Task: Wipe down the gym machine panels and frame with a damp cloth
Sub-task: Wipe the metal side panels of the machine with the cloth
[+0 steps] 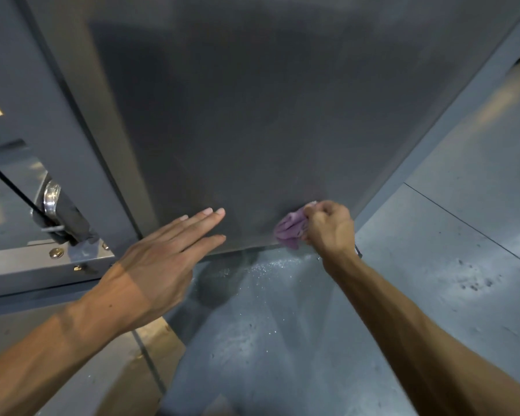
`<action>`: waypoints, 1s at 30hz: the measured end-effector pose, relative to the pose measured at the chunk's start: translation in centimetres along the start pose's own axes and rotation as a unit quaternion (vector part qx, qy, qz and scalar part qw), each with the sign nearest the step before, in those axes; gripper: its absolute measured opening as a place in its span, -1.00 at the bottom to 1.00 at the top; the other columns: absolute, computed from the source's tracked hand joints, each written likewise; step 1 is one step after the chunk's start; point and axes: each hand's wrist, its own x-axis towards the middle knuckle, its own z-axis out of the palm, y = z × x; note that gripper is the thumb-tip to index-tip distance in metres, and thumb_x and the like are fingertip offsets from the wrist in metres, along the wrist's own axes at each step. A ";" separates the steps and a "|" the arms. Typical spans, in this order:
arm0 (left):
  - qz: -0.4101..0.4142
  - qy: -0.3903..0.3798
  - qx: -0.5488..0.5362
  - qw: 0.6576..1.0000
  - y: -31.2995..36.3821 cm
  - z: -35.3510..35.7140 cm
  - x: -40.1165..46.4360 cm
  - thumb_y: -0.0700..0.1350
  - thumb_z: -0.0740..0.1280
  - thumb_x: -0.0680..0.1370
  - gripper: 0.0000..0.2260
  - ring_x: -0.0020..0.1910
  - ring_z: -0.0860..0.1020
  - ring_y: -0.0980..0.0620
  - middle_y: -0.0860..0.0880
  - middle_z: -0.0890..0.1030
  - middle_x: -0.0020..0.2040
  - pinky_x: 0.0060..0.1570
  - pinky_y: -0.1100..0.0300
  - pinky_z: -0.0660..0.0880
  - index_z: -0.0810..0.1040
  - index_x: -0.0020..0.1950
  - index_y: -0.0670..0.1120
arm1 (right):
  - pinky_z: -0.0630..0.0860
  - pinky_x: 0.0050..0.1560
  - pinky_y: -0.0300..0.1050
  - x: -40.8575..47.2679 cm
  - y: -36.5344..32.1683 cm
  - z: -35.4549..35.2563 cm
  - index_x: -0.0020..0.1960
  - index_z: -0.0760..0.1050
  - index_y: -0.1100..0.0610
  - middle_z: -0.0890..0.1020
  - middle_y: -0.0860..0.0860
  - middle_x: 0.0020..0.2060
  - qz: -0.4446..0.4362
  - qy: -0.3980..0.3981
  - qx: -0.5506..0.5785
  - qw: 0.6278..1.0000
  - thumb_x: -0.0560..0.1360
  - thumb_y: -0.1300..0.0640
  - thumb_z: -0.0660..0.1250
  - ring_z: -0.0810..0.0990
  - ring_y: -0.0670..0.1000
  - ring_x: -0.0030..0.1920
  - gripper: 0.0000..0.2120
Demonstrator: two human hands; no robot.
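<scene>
while the left hand (159, 259) lies flat with straight fingers (204, 217) on the dark machine panel (252, 115), the right hand (327, 228) reaches forward. its curled fingers grip a bunched purple cloth (290, 231) against the panel's lower edge.

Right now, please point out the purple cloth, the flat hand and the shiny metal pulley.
purple cloth (290, 229), head view, on its bunched middle.
left hand (159, 259), head view, on its back.
metal pulley (51, 197), head view, on its shiny rim.
</scene>
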 end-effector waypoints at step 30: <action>0.034 -0.055 0.043 0.997 0.5 0.3 2.6 -0.25 -0.03 0.40 -0.33 0.61 0.25 0.02 -0.05 0.32 0.62 0.60 0.10 0.07 0.53 0.47 -0.10 | 0.68 -0.01 0.24 4.8 5.8 -0.5 -0.26 0.59 0.32 0.71 0.25 -0.23 0.244 0.082 0.189 0.947 0.44 0.35 0.41 0.74 0.25 -0.18 -0.90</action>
